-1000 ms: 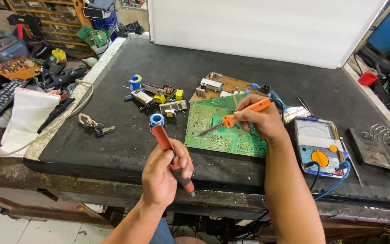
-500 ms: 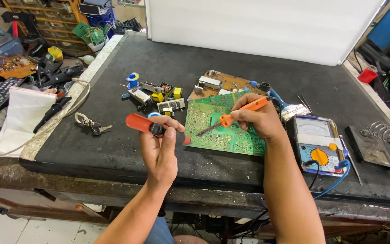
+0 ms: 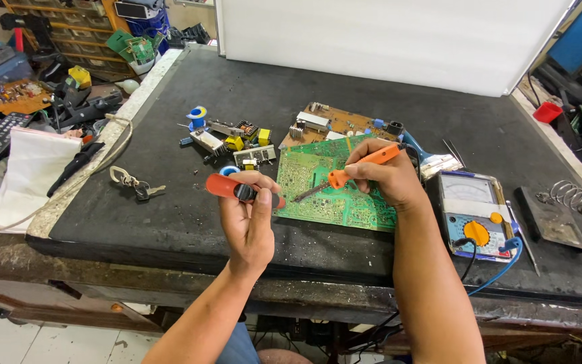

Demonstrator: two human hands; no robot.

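The right hand (image 3: 386, 180) is clamped round an orange-handled soldering iron (image 3: 353, 170), thumb and fingers closed on the grip, and the dark metal tip slants down and left onto the green printed circuit board (image 3: 335, 195). That board lies flat on the black desk mat (image 3: 170, 209), a little back from the near edge and about midway along it. The left hand (image 3: 249, 219) is just to the left of the board, fingers wrapped tight on a red-and-black pump-style desoldering tool (image 3: 240, 190), held level above the mat with its black end pointing at the board's left edge.

Behind the green board, a second brown circuit board (image 3: 331, 121) lies partly under it, and to the left of that a scatter of small yellow and grey electronic parts (image 3: 237, 138) with a blue-and-white solder spool (image 3: 197, 113). Crowded there. Right of the soldering hand, touching close, sits a grey analogue multimeter with an orange dial (image 3: 471, 205), its black and blue leads (image 3: 500, 266) trailing over the near edge. Farther right, a dark plate with a coiled wire iron stand (image 3: 564, 209) near the right edge. A bunch of keys (image 3: 133, 185) lies on the mat towards the left edge, well apart from the left hand. Open mat runs along the near edge below both hands and across the far side up to the white panel (image 3: 385, 37).
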